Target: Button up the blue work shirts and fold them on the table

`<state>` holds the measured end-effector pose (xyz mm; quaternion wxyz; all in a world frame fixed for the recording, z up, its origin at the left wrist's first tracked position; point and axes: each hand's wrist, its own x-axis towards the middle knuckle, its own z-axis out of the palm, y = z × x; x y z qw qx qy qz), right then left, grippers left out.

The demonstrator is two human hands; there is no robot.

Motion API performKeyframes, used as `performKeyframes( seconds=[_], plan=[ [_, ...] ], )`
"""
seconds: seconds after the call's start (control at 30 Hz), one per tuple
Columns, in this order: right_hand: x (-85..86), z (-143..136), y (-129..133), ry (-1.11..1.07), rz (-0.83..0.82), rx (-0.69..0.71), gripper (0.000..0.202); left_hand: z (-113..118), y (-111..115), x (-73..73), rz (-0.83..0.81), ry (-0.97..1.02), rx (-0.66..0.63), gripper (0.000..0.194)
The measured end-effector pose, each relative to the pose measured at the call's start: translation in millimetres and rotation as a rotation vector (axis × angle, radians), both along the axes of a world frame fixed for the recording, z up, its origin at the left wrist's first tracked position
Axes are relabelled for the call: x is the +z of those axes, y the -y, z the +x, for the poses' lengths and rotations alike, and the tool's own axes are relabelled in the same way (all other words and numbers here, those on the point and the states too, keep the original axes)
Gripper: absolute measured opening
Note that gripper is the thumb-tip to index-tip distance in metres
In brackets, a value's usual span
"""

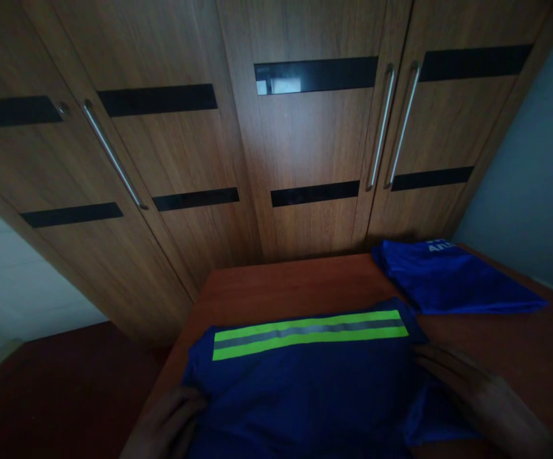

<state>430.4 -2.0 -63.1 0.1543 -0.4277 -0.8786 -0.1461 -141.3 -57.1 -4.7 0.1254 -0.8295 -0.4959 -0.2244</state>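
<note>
Blue cloth (458, 280) lies beyond the navy garment (315, 389) that left hand (164, 424) and right hand (470, 379) touch, grip unclear.

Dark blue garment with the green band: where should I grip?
Probably grip the garment by both side edges, from left and right: it lies broad and flat on the table, with the left hand and right hand at those edges.

Navy garment (305, 395) cropped below; lettering (441, 247) on blue cloth (453, 284) seems partly hidden.
</note>
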Motion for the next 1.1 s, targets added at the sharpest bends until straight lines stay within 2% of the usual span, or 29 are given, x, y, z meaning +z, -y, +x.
performKeyframes(
  seconds=[0.17, 0.3, 0.4, 0.47, 0.57, 0.63, 0.7, 0.77, 0.87, 0.93, 1.0, 1.1],
  plan=[
    [18.5, -18.9, 2.5, 0.074, -0.037, 0.016, 0.067, 9.9, -3.7, 8.0, -0.006, -0.209, -0.021, 0.033],
    [21.0, -25.4, -9.9, 0.033, -0.135, 0.002, 0.060, 17.3, -18.8, 10.8, -0.068, -0.258, 0.067, 0.051],
    [27.0, -28.2, -21.5, -0.031, -0.192, 0.015, 0.051, 21.1, -31.2, 20.9, -0.167, -0.239, 0.079, 0.054],
    [38.6, -30.3, -27.8, -0.069, -0.192, 0.019, 0.050, 19.9, -38.5, 31.2, -0.218, -0.193, 0.080, 0.051],
    [61.9, -31.8, -34.8, -0.117, -0.174, 0.020, 0.052, 11.8, -50.3, 46.1, -0.181, -0.091, 0.136, 0.047],
    [71.4, -30.3, -38.0, -0.162, -0.147, 0.004, 0.050, 5.9, -58.7, 52.6, -0.123, -0.036, 0.163, 0.044],
    [68.9, -27.1, -40.0, -0.191, -0.106, -0.019, 0.046, 2.9, -65.2, 54.6, -0.094, -0.019, 0.158, 0.043],
    [54.5, -23.3, -40.4, -0.170, -0.082, -0.022, 0.043, 3.3, -67.2, 50.9, -0.103, -0.035, 0.132, 0.042],
    [26.4, -19.3, -37.1, -0.090, -0.132, 0.005, 0.047, 4.8, -60.5, 35.9, -0.188, -0.091, 0.091, 0.045],
    [16.1, -17.9, -33.1, -0.071, -0.209, -0.006, 0.054, 2.4, -52.4, 24.5, -0.261, -0.110, 0.066, 0.056],
    [17.8, -18.0, -29.0, -0.097, -0.289, -0.030, 0.063, -1.7, -44.9, 17.7, -0.301, -0.093, 0.040, 0.063],
    [38.2, -29.2, -23.5, -0.196, -0.339, -0.063, 0.064, 2.5, -37.6, 23.4, -0.301, -0.046, -0.011, 0.049]
  ],
)
